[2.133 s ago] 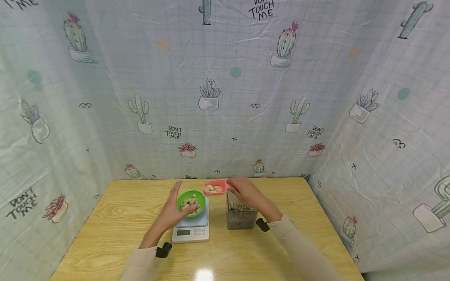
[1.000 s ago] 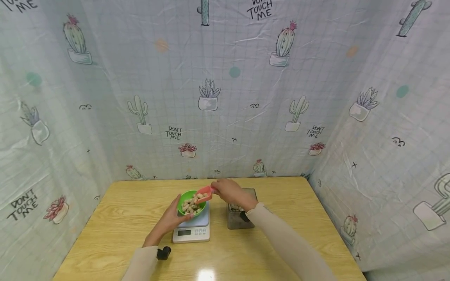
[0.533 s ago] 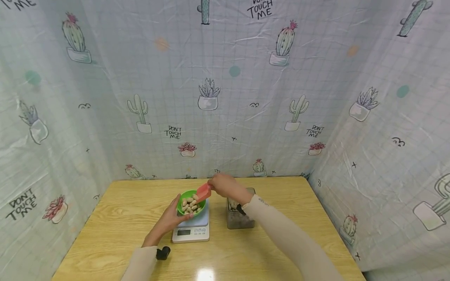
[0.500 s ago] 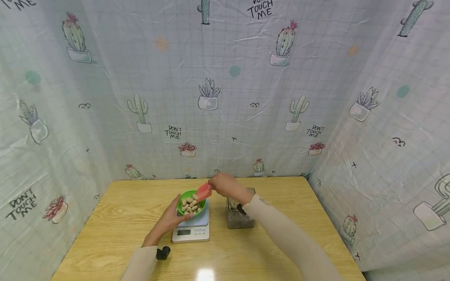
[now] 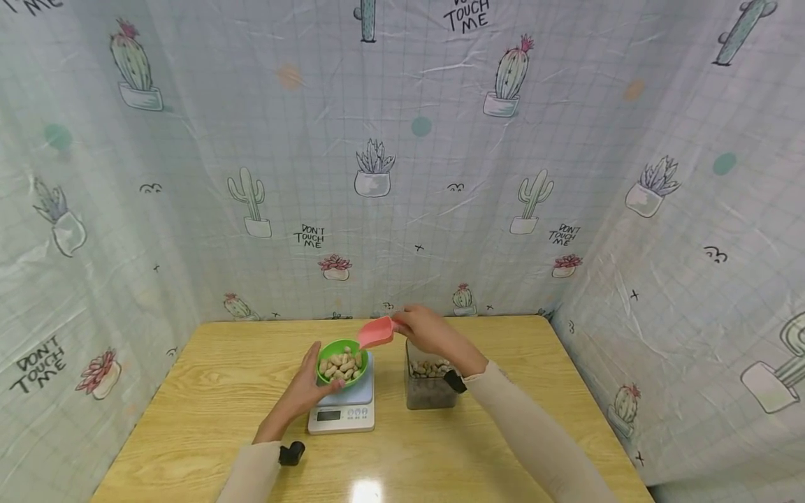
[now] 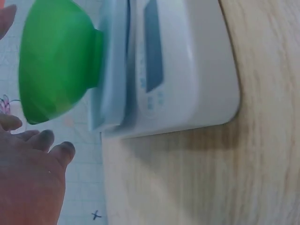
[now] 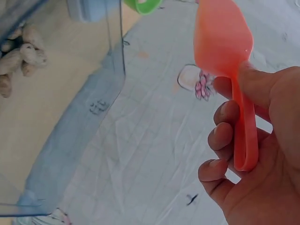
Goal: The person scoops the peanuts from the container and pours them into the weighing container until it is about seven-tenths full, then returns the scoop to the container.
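A green bowl (image 5: pixel 337 344) of peanuts (image 5: pixel 342 365) stands on a white and blue kitchen scale (image 5: pixel 361 424). My left hand (image 5: pixel 300 391) is spread around the bowl's left side, thumb at the near side; in the left wrist view its loosely bent fingers (image 6: pixel 42 140) appear just apart from the green wall. My right hand (image 5: pixel 428 332) grips the handle of a pink scoop (image 5: pixel 376 332), fingers curled around it. The scoop is at the bowl's right rim, and its pan looks bare of peanuts. In the right wrist view the scoop (image 7: pixel 222 40) is held clear of the container.
A clear grey container (image 5: pixel 430 396) with peanuts (image 7: pixel 28 54) inside stands right of the scale, under my right wrist. The wooden table (image 5: pixel 207 405) ends at a cactus-print curtain (image 5: pixel 402 230) behind and at both sides.
The right hand brought the loaded scoop left over the bowl and tipped the peanuts in. It has since drawn back right with the scoop. The left hand stays by the bowl.
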`<control>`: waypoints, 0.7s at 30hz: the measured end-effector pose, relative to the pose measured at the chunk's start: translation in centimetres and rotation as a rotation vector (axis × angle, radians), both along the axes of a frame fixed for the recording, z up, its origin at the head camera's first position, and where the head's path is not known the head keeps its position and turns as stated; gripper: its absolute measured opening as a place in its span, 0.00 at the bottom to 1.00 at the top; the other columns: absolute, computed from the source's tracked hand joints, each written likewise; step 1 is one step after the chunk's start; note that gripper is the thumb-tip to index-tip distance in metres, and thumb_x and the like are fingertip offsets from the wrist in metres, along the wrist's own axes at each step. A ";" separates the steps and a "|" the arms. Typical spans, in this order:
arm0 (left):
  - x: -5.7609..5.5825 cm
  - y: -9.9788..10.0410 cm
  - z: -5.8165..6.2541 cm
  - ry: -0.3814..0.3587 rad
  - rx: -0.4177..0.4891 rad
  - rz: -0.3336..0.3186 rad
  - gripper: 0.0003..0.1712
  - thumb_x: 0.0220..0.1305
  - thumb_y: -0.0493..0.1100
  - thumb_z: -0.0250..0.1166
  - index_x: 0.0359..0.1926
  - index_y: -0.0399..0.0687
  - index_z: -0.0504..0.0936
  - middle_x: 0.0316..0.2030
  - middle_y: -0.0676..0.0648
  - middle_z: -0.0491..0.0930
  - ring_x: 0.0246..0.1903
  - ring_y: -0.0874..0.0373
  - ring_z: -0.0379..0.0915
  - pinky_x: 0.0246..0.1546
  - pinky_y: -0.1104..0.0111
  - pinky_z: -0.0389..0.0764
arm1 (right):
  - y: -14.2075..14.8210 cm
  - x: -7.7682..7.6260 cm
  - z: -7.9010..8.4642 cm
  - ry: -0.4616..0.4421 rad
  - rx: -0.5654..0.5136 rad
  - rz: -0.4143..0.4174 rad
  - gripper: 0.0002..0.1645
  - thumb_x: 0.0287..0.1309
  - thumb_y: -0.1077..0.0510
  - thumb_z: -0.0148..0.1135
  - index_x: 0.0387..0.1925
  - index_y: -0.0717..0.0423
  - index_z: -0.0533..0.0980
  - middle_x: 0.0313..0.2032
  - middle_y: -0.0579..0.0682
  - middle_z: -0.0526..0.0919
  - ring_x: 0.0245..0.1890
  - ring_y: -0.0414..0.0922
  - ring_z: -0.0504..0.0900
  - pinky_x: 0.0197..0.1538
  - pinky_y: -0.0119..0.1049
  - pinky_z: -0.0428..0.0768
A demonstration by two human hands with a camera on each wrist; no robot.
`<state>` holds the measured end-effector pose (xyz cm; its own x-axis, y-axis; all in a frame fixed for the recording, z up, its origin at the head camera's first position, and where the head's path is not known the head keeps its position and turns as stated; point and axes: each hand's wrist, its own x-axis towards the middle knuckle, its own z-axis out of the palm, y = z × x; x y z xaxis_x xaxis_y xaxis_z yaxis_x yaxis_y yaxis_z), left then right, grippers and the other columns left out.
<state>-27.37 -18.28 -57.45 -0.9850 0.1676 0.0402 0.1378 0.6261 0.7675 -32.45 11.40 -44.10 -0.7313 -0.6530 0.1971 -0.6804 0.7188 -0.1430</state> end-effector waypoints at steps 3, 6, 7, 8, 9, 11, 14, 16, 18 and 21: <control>0.4 0.2 0.8 0.029 0.021 -0.002 0.59 0.63 0.58 0.66 0.79 0.49 0.35 0.78 0.36 0.36 0.73 0.29 0.42 0.65 0.32 0.55 | 1.4 0.7 -0.2 0.001 -0.052 -0.010 0.16 0.71 0.51 0.53 0.53 0.51 0.80 0.39 0.48 0.82 0.39 0.43 0.80 0.44 0.39 0.78; 0.8 0.4 2.0 0.083 0.054 -0.015 0.56 0.65 0.55 0.65 0.79 0.52 0.37 0.78 0.36 0.38 0.74 0.29 0.42 0.64 0.31 0.55 | 2.9 1.5 -0.2 0.007 -0.095 -0.022 0.16 0.71 0.52 0.54 0.53 0.52 0.80 0.40 0.48 0.82 0.38 0.43 0.80 0.43 0.40 0.79; 0.9 0.6 2.4 0.107 0.062 -0.021 0.55 0.65 0.54 0.64 0.79 0.52 0.37 0.78 0.36 0.39 0.74 0.29 0.42 0.64 0.30 0.54 | 3.3 1.8 -0.2 0.009 -0.110 -0.029 0.16 0.71 0.52 0.55 0.53 0.53 0.80 0.40 0.48 0.82 0.37 0.43 0.79 0.42 0.40 0.78; 1.0 0.7 2.8 0.133 0.062 -0.027 0.54 0.65 0.53 0.64 0.79 0.53 0.37 0.78 0.36 0.39 0.74 0.29 0.42 0.64 0.30 0.54 | 3.8 2.0 -0.2 0.018 -0.119 -0.037 0.15 0.70 0.53 0.56 0.53 0.53 0.80 0.39 0.48 0.82 0.36 0.43 0.78 0.40 0.39 0.78; 1.1 0.8 3.2 0.154 0.061 -0.033 0.54 0.66 0.52 0.64 0.79 0.54 0.38 0.78 0.36 0.39 0.74 0.29 0.42 0.64 0.30 0.54 | 4.3 2.2 -0.3 0.034 -0.125 -0.043 0.15 0.70 0.53 0.56 0.52 0.53 0.80 0.38 0.47 0.82 0.35 0.41 0.77 0.39 0.38 0.77; 1.4 1.1 3.9 0.188 0.054 -0.042 0.53 0.66 0.51 0.64 0.79 0.56 0.37 0.78 0.37 0.39 0.74 0.30 0.41 0.64 0.30 0.54 | 5.3 2.6 -0.6 0.056 -0.132 -0.055 0.14 0.68 0.54 0.58 0.51 0.53 0.81 0.36 0.46 0.81 0.32 0.40 0.74 0.36 0.36 0.75; 2.0 1.6 4.9 0.208 0.056 -0.055 0.53 0.67 0.50 0.64 0.79 0.59 0.37 0.78 0.40 0.38 0.74 0.31 0.40 0.63 0.29 0.54 | 6.7 3.1 -1.3 0.069 -0.131 -0.067 0.13 0.67 0.55 0.60 0.50 0.52 0.81 0.34 0.45 0.80 0.29 0.38 0.71 0.34 0.33 0.71; 2.5 2.0 5.5 0.213 0.066 -0.066 0.52 0.67 0.50 0.63 0.79 0.60 0.38 0.79 0.41 0.38 0.75 0.31 0.40 0.64 0.30 0.54 | 7.5 3.6 -1.7 0.062 -0.125 -0.078 0.12 0.67 0.54 0.60 0.49 0.52 0.81 0.33 0.44 0.80 0.29 0.37 0.71 0.34 0.32 0.70; 2.9 2.3 6.0 0.221 0.068 -0.077 0.52 0.68 0.50 0.63 0.79 0.60 0.38 0.79 0.42 0.37 0.75 0.32 0.39 0.64 0.30 0.54 | 8.3 4.0 -2.2 0.065 -0.118 -0.089 0.12 0.67 0.55 0.60 0.49 0.51 0.81 0.33 0.44 0.80 0.30 0.37 0.72 0.34 0.32 0.71; 3.2 2.8 6.5 0.238 0.055 -0.096 0.50 0.69 0.51 0.62 0.79 0.60 0.37 0.79 0.44 0.37 0.76 0.34 0.38 0.66 0.32 0.53 | 9.2 4.5 -2.7 0.067 -0.107 -0.116 0.13 0.67 0.54 0.59 0.49 0.51 0.82 0.32 0.43 0.78 0.30 0.38 0.71 0.34 0.33 0.70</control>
<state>-24.19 -15.46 -50.90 -0.9263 0.2511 0.2809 0.3757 0.5596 0.7388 -27.94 20.60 -46.77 -0.7832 -0.5379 0.3120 -0.6047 0.7758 -0.1802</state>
